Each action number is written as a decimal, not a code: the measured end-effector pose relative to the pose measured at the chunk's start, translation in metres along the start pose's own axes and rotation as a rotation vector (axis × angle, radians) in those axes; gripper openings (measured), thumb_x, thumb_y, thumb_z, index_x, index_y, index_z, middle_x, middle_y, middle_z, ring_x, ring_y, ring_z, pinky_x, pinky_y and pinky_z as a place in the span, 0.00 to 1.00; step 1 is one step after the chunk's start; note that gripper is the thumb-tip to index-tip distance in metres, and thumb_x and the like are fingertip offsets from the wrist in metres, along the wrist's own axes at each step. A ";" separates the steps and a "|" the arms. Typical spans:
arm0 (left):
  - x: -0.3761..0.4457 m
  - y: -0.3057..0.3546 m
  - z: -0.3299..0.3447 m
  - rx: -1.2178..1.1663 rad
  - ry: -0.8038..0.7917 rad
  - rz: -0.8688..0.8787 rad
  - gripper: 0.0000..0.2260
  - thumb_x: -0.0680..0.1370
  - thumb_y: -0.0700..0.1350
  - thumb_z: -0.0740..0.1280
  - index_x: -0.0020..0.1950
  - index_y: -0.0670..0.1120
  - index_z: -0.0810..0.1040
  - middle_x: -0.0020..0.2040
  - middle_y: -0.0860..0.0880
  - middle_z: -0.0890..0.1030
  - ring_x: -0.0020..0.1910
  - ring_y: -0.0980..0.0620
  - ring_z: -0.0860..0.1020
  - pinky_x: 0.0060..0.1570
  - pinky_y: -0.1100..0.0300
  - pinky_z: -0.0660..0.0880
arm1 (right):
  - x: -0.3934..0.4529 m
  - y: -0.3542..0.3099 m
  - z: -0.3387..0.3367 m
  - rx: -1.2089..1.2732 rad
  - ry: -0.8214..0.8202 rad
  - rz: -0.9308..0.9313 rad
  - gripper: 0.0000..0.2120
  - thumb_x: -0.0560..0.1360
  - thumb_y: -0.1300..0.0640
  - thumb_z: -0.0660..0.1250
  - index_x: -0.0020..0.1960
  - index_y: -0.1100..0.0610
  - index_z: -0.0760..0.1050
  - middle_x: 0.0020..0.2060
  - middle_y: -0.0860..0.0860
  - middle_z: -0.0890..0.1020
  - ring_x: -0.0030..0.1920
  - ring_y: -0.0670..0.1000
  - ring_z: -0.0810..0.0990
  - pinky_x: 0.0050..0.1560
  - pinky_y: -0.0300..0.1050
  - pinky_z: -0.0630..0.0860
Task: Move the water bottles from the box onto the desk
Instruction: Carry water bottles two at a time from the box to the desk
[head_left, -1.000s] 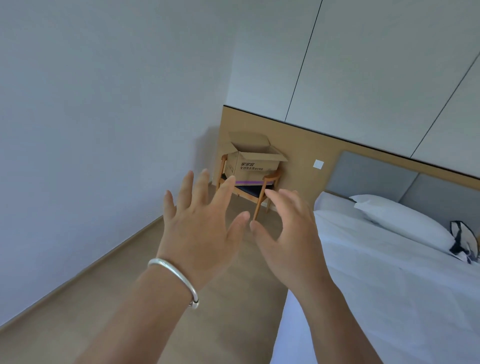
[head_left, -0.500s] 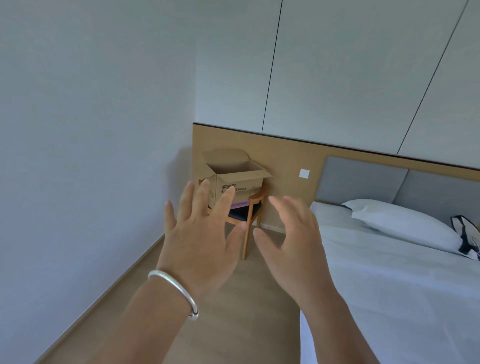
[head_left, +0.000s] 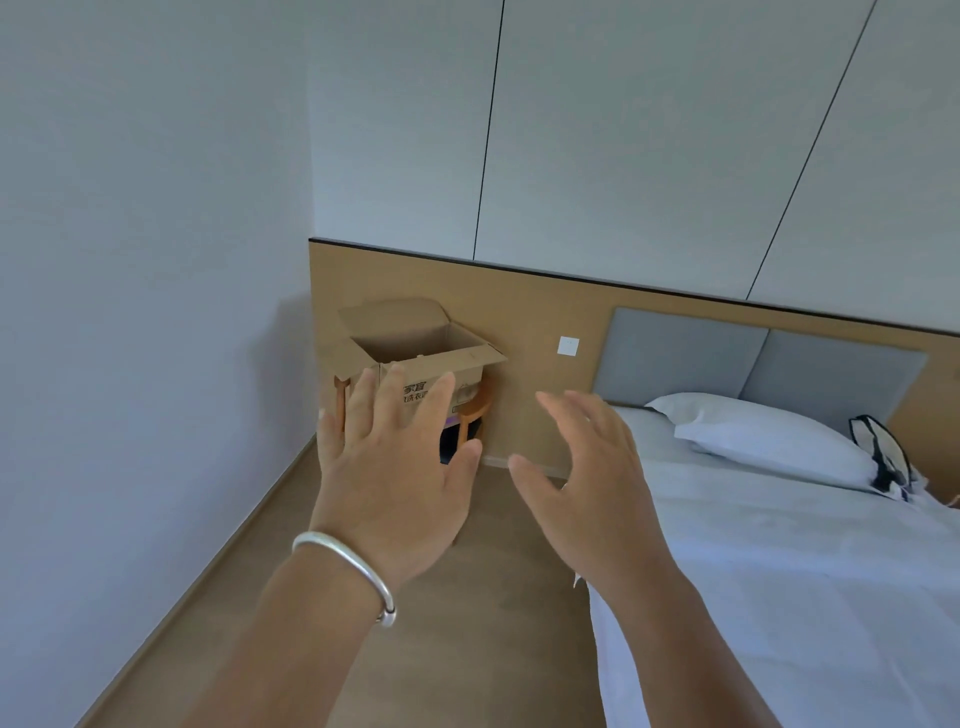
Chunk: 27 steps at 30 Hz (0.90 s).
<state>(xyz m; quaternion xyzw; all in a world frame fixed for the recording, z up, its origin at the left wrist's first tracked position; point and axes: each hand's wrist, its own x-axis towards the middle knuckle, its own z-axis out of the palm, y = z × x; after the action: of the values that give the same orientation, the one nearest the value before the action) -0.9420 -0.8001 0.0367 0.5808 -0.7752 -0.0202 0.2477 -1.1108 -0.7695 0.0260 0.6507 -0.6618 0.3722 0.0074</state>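
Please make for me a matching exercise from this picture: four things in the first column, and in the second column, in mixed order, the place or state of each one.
Column 1
1. cardboard box
2. silver bracelet
3. white pillow
4. right hand

Column 2
A. lies on the bed, below the grey headboard
B. open and empty, raised beside the bed's near edge
C. on the wrist of the left hand
D. stands on a wooden chair in the corner, flaps open

Pairs: 1-D, 2-C, 3-A, 4-B
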 end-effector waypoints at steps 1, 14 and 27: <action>0.015 -0.010 0.002 0.002 0.009 0.011 0.28 0.79 0.63 0.48 0.79 0.60 0.46 0.81 0.48 0.47 0.79 0.46 0.41 0.77 0.41 0.45 | 0.012 -0.003 0.009 -0.017 0.007 0.006 0.27 0.77 0.46 0.66 0.75 0.46 0.65 0.72 0.43 0.64 0.75 0.44 0.55 0.76 0.44 0.56; 0.203 -0.159 0.023 -0.184 -0.015 0.008 0.30 0.80 0.63 0.51 0.79 0.61 0.44 0.81 0.50 0.46 0.79 0.50 0.39 0.77 0.45 0.43 | 0.178 -0.058 0.153 -0.052 -0.012 0.078 0.27 0.77 0.46 0.66 0.75 0.45 0.64 0.72 0.41 0.64 0.75 0.42 0.54 0.76 0.45 0.56; 0.382 -0.219 0.110 -0.129 -0.113 -0.005 0.29 0.81 0.61 0.52 0.79 0.60 0.44 0.81 0.51 0.46 0.79 0.49 0.40 0.77 0.43 0.47 | 0.347 0.000 0.270 0.011 -0.043 0.111 0.27 0.76 0.44 0.65 0.74 0.45 0.65 0.71 0.41 0.65 0.73 0.41 0.57 0.76 0.46 0.57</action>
<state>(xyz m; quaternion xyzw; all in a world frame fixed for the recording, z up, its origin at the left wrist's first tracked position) -0.8695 -1.2470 0.0087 0.5636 -0.7835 -0.1035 0.2404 -1.0358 -1.2021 0.0029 0.6208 -0.6949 0.3615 -0.0312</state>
